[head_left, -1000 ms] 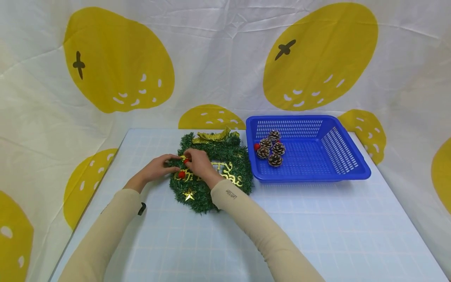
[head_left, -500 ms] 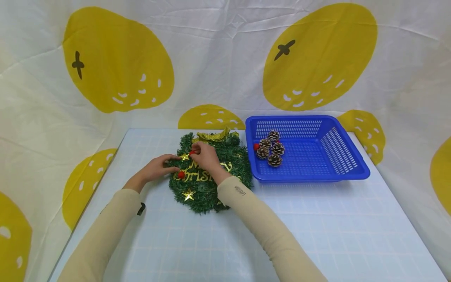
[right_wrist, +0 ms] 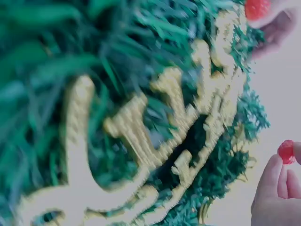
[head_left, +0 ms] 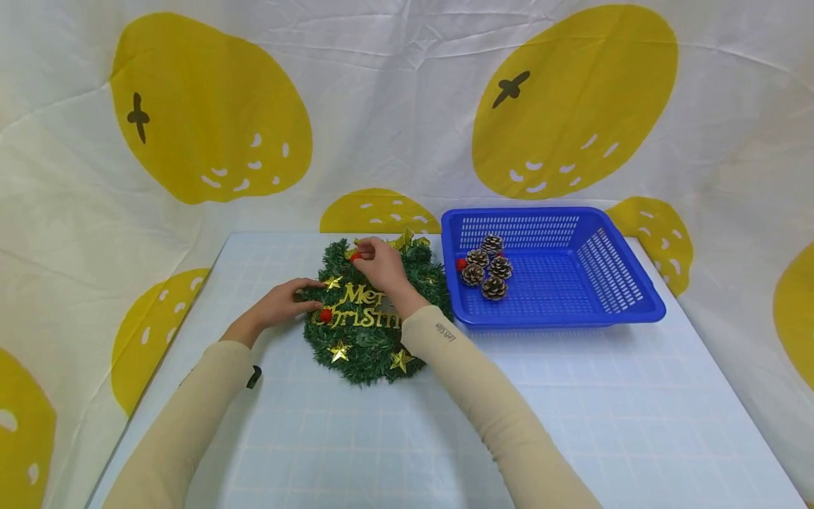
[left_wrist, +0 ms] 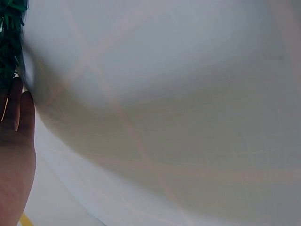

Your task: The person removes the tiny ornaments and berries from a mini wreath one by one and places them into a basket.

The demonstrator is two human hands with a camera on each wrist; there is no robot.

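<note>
A green tinsel wreath (head_left: pixel 365 357) with gold "Merry Christmas" lettering (head_left: pixel 362 318) and gold stars (head_left: pixel 340 351) lies on the table. My right hand (head_left: pixel 384 268) pinches a small bumpy red berry (head_left: pixel 356 257) between thumb and fingertips, over the wreath's upper left beside the gold bow (head_left: pixel 403 240). The right wrist view shows this berry (right_wrist: pixel 286 151) in the fingers. My left hand (head_left: pixel 276 305) touches the wreath's left edge, its fingers straight in the left wrist view. Another red berry (head_left: pixel 326 315) sits on the wreath by the left thumb.
To the right of the wreath stands a blue plastic basket (head_left: pixel 566 322). Several pinecones (head_left: pixel 494 288) and a red berry (head_left: pixel 461 264) lie in its left part; more red shows behind the pinecones. A white cloth with yellow fruit prints (head_left: pixel 394 141) hangs behind the table.
My right hand has moved up and right across the wreath with the red berry, from near the left star toward the bow, uncovering more lettering. My left hand has stayed at the edge.
</note>
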